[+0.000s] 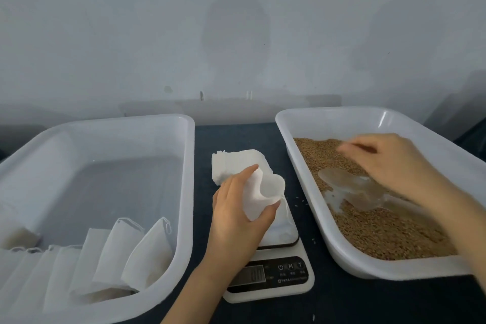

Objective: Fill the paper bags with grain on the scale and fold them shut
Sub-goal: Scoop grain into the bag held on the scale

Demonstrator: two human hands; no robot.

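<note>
Open paper bag is over the far end of the scale platform, mouth gaping up and toward the grain side. Can't tell if its base actually sits on the platform; the hand hides it. Looks empty or nearly so.

Left hand grasps the bag from the left side, thumb and fingers wrapped round its body, holding the mouth spread.

Right hand is down in the right tray, over the grain, fingers bent. A clear scoop lies in the grain just under it. Hand is motion-blurred, so I can't tell whether it's gripping the scoop handle or just hovering.

Step, as I read it: start of a fill cycle, with the bag staged and the scoop being fetched or loaded.

Next move needs: scoop loaded, carried across the tray rim to the bag mouth, left hand keeping the mouth wide and the bag seated on the platform so the weight reads true. Pour slow near target. Scale display is too blurred to read.

Around that: stack of flat empty bags just behind the scale, touching the held bag. Left tray holds a row of finished bags along its near side. A few stray grains sit on the dark table between scale and right tray.
</note>
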